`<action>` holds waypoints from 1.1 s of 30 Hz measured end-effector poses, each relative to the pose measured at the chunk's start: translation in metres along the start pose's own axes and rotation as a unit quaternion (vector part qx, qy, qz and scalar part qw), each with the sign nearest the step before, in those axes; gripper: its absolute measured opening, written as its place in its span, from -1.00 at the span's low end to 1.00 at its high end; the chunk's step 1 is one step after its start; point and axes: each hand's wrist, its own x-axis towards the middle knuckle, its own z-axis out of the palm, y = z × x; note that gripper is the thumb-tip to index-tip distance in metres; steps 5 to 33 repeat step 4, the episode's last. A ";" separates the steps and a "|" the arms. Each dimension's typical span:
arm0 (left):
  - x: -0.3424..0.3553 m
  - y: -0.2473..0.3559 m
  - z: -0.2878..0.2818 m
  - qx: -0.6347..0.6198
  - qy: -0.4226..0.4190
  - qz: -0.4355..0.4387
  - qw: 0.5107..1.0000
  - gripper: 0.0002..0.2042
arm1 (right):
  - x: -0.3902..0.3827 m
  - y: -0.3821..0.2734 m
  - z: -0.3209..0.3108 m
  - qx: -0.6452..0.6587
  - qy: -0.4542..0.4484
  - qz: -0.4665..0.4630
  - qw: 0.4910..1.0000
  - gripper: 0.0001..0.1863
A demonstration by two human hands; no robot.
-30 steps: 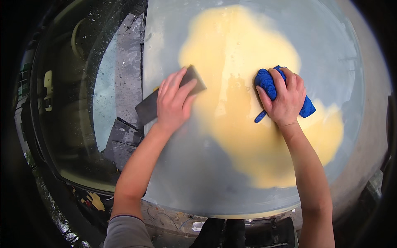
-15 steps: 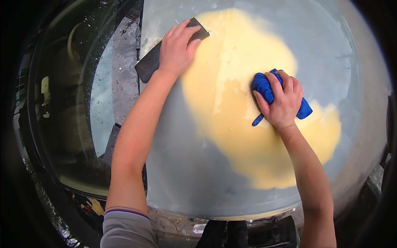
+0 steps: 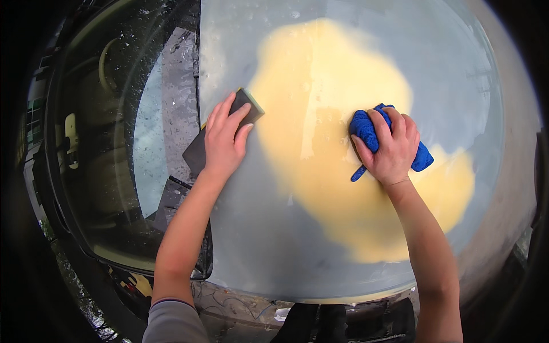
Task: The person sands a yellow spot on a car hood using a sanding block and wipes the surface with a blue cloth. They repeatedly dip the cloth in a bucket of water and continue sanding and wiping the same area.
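My left hand (image 3: 225,143) is closed over a sanding block (image 3: 251,108) with dark grey sandpaper (image 3: 195,153) around it, its loose end trailing to the lower left. The block lies on the grey car hood (image 3: 246,240), at the left edge of a large yellow patch (image 3: 326,197). Farther right, my right hand (image 3: 393,150) grips a bunched blue cloth (image 3: 363,127) that rests on the yellow area. One corner of the cloth sticks out under the palm, and a thin strip of it hangs below the thumb. Wet streaks shine on the hood.
Along the hood's left side runs the windshield (image 3: 97,171), with water drops on it and the dark car interior behind. A grey cowl strip (image 3: 180,97) lies between glass and hood. Dark trousers (image 3: 314,323) show at the hood's near edge.
My left hand has drawn the sanding block nearer and slightly left, off the far edge of the yellow patch. My right hand stays on the blue cloth in nearly the same place.
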 end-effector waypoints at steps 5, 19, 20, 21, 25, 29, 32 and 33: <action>0.005 -0.008 0.017 -0.004 0.036 -0.023 0.999 -0.57 | 0.002 -0.003 0.004 0.012 0.017 -0.011 1.000 -0.44; 0.005 -0.008 0.017 -0.004 0.036 -0.023 0.999 -0.57 | 0.002 -0.003 0.004 0.012 0.017 -0.011 1.000 -0.44; 0.005 -0.008 0.017 -0.004 0.036 -0.023 0.999 -0.57 | 0.002 -0.003 0.004 0.012 0.017 -0.011 1.000 -0.44; 0.005 -0.008 0.017 -0.004 0.036 -0.023 0.999 -0.57 | 0.002 -0.003 0.004 0.012 0.017 -0.011 1.000 -0.44; 0.005 -0.008 0.017 -0.004 0.036 -0.023 0.999 -0.57 | 0.002 -0.003 0.004 0.012 0.017 -0.011 1.000 -0.44; 0.005 -0.008 0.017 -0.004 0.036 -0.023 0.999 -0.57 | 0.002 -0.003 0.004 0.012 0.017 -0.011 1.000 -0.44; 0.005 -0.008 0.017 -0.004 0.036 -0.023 0.999 -0.57 | 0.002 -0.003 0.004 0.012 0.017 -0.011 1.000 -0.44; 0.005 -0.008 0.017 -0.004 0.036 -0.023 0.999 -0.57 | 0.002 -0.003 0.004 0.012 0.017 -0.011 1.000 -0.44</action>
